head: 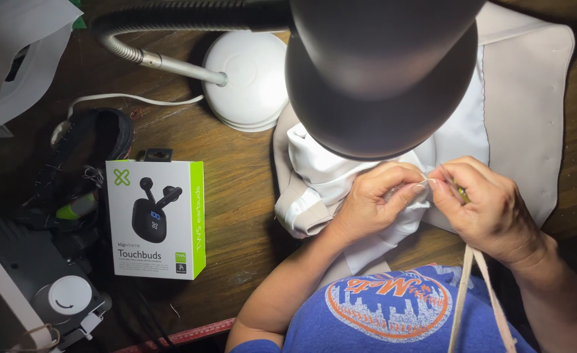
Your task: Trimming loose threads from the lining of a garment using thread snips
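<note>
My left hand (378, 199) and my right hand (486, 204) meet fingertip to fingertip over a bundle of white fabric (327, 173) lying on a beige cloth piece (527, 98). Both pinch something very thin between the fingertips, apparently a thread or needle (427, 182); it is too small to tell which. The left hand also bunches the white fabric under its fingers. A small yellowish object peeks out behind the right thumb. A beige strap (481, 287) hangs down from under the right wrist across my blue printed shirt.
A dark lamp shade (380, 72) hangs over the work and hides part of the fabric; its white round base (249, 78) and flexible neck sit behind. A white-and-green earbuds box (155, 219) lies left on the wooden desk (236, 196). Dark clutter and a white machine fill the left edge.
</note>
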